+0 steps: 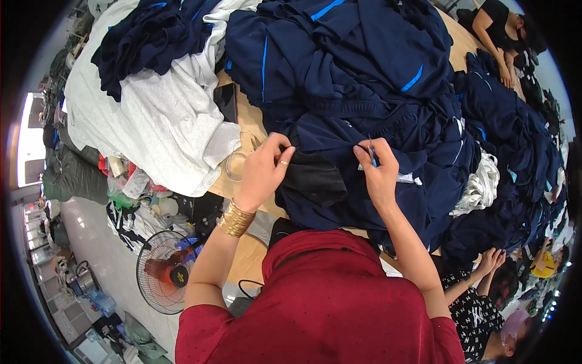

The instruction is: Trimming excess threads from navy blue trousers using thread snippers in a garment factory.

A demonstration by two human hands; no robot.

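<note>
My left hand (265, 170), with gold bangles at its wrist, pinches the edge of a dark navy garment (321, 136). A black cloth piece (313, 180), like a pocket lining, hangs from that garment just right of the hand. My right hand (381, 171) is closed around small thread snips (373, 159) with a blue part, their tip pointing away from me. The snips are over the navy cloth, apart from the left fingers. A small white label (408, 179) shows by the right hand.
A large pile of navy garments (351, 54) with bright blue stripes covers the table (245, 115). Light grey cloth (170, 121), a phone (225, 102) and a clear tape roll (235, 166) lie left. A fan (163, 273) stands lower left. Co-workers (500, 36) (479, 303) work at right.
</note>
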